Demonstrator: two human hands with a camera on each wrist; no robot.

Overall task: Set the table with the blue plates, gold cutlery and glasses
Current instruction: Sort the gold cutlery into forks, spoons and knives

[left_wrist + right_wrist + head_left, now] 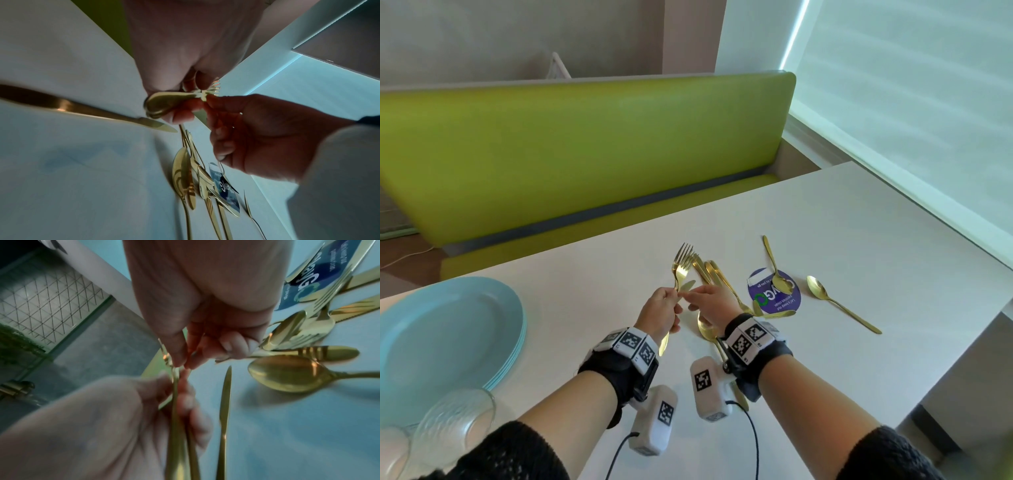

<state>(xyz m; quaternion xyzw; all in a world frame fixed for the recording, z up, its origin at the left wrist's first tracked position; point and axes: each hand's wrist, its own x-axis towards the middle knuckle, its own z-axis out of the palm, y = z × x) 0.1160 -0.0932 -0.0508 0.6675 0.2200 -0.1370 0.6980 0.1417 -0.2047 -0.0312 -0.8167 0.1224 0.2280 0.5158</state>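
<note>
Cutlery sorting at a white table [859, 212]. The left hand [659, 313] curls its fingers round the handles of two gold forks [683, 265], tines up and clear of the surface. The right hand [710, 303] pinches thumb and forefinger on a gold knife [686, 285], its blade tip crossing the fork necks; whether the left hand shares that grip cannot be told. Beyond the hands lies the cutlery pile [714, 274]. One spoon [774, 267] rests its bowl on a round blue sticker [774, 301], and another spoon [839, 305] lies apart to the right. The stacked blue plates [448, 342] and the glasses [455, 418] wait near the left edge.

Likely step: gathering one place's set. To do it well, align the knife handle with the fork handles before closing the left fingers over all three, keep the tines pointing away, and lift straight so no loose piece drags.
</note>
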